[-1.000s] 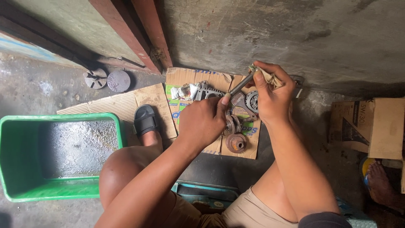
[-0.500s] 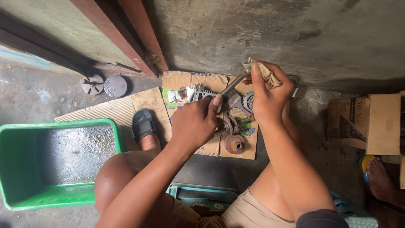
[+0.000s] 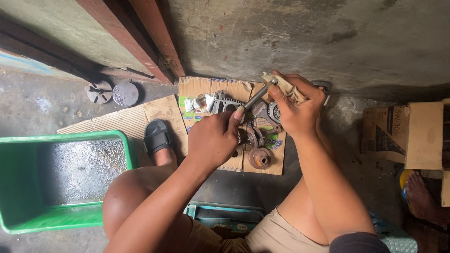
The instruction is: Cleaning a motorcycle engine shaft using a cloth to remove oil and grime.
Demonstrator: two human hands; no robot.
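Observation:
My left hand [image 3: 213, 140] grips the lower end of a grey metal shaft [image 3: 257, 97] that slants up to the right. My right hand [image 3: 296, 105] holds a crumpled tan rag [image 3: 286, 87] closed around the shaft's upper end. Below the hands, on flattened cardboard [image 3: 201, 86], lie greasy engine parts: a finned metal piece [image 3: 224, 104], a gear-like disc [image 3: 274, 114] and a round rusty part [image 3: 259, 158]. My bare knees frame the lower view, and my left foot wears a black sandal [image 3: 157, 136].
A green plastic tub [image 3: 28, 220] holding shallow liquid stands at the left. Two round metal pieces [image 3: 112, 93] lie by a red-brown door frame [image 3: 140, 42]. A cardboard box [image 3: 408, 136] sits at the right, with another person's bare foot [image 3: 422, 197] beside it. A teal case [image 3: 225, 215] lies between my legs.
The rag in my right hand has slid slightly along the shaft's upper end. My left hand keeps its hold on the lower end. The view has shifted a little.

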